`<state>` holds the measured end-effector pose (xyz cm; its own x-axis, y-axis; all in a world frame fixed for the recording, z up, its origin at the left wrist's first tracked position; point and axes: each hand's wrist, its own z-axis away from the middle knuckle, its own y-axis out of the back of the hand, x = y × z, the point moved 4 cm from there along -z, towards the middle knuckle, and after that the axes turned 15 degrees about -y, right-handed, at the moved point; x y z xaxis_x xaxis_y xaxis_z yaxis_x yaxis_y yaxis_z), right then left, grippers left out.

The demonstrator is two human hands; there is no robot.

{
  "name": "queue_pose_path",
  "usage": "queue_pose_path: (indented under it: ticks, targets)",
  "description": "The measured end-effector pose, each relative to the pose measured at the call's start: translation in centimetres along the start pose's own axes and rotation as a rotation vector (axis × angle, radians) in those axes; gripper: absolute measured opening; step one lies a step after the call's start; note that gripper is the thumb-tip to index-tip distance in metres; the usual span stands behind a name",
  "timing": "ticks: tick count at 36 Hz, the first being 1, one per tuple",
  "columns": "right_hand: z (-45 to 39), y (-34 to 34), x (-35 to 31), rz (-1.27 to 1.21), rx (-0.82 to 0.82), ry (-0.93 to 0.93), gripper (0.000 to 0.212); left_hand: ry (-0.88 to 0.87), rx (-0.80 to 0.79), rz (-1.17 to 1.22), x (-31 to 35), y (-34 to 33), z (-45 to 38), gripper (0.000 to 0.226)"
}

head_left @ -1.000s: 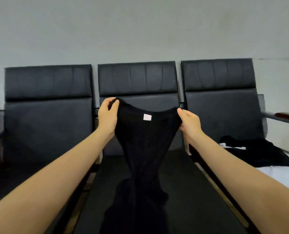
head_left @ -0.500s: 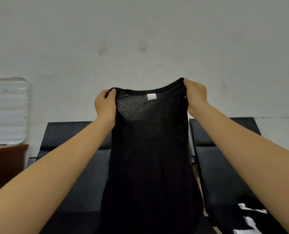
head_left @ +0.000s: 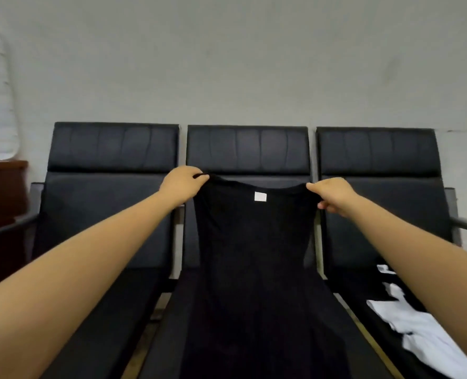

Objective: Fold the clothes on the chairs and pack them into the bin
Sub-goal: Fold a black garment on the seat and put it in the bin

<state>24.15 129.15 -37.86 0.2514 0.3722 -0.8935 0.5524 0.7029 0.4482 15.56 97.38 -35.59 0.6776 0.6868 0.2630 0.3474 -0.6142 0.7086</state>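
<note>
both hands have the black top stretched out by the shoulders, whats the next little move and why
Probably lower the black top flat onto the middle chair. The left hand and right hand pinch its upper corners, and its lower part seems to reach the seat already, so it is spread ready for folding.

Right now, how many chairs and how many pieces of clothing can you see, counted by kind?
Black chairs: 3, left, middle, right
Black garment held up by the left hand and the right hand: 1
White garment on the right chair: 1
Total: 5
</note>
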Motion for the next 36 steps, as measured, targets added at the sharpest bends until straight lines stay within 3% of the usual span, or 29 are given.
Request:
queue_pose_path:
  ticks: [4, 7, 10, 11, 13, 15, 17, 19, 24, 30, 33, 36]
  targets:
    - [-3.1, -4.2, 5.6, -0.336, -0.184, -0.261, 0.042, 0.463, -0.051, 0.536, -4.0, -7.7, 1.9, 0.021]
    - [-5.5, -7.1, 7.9, -0.420, -0.192, -0.318, 0.044, 0.574, 0.024, 0.807, -5.9, -12.6, 1.7, 0.040]
    - [-8.1, -9.3, 8.9, -0.505, -0.130, -0.302, 0.034, 0.628, 0.152, 0.874, -7.1, -15.9, 0.7, 0.023]
    - [-9.0, -10.1, 9.1, -0.530, -0.101, -0.289, 0.024, 0.640, 0.196, 0.873, -7.6, -16.9, 0.2, 0.013]
    - [-10.3, -11.7, 9.5, -0.573, -0.068, -0.284, 0.017, 0.610, 0.248, 0.777, -8.7, -18.8, -0.6, 0.013]
    - [-11.4, -13.5, 10.4, -0.533, -0.112, -0.269, 0.034, 0.560, 0.222, 0.703, -9.2, -20.4, -0.7, 0.028]
    - [-11.7, -16.2, 12.7, -0.433, -0.199, -0.329, 0.053, 0.584, 0.087, 0.632, -10.1, -23.5, 0.4, 0.062]
    - [-11.1, -18.1, 15.2, -0.299, -0.245, -0.383, 0.063, 0.607, -0.117, 0.453, -10.3, -25.8, 2.6, 0.077]
    - [-8.2, -18.3, 20.3, -0.039, -0.181, -0.365, 0.049, 0.533, -0.278, 0.284, -9.3, -27.2, 9.5, 0.062]
    - [-3.4, -13.3, 25.1, 0.165, 0.019, -0.405, 0.034, 0.434, -0.242, 0.241, -6.1, -24.0, 16.6, 0.048]
    - [-0.5, -10.9, 26.3, 0.214, 0.106, -0.405, 0.043, 0.352, -0.247, 0.182, -3.5, -21.7, 18.8, 0.045]
    - [2.6, -9.7, 26.5, 0.367, 0.076, -0.432, 0.068, 0.306, -0.416, 0.094, -1.2, -20.2, 20.3, 0.056]
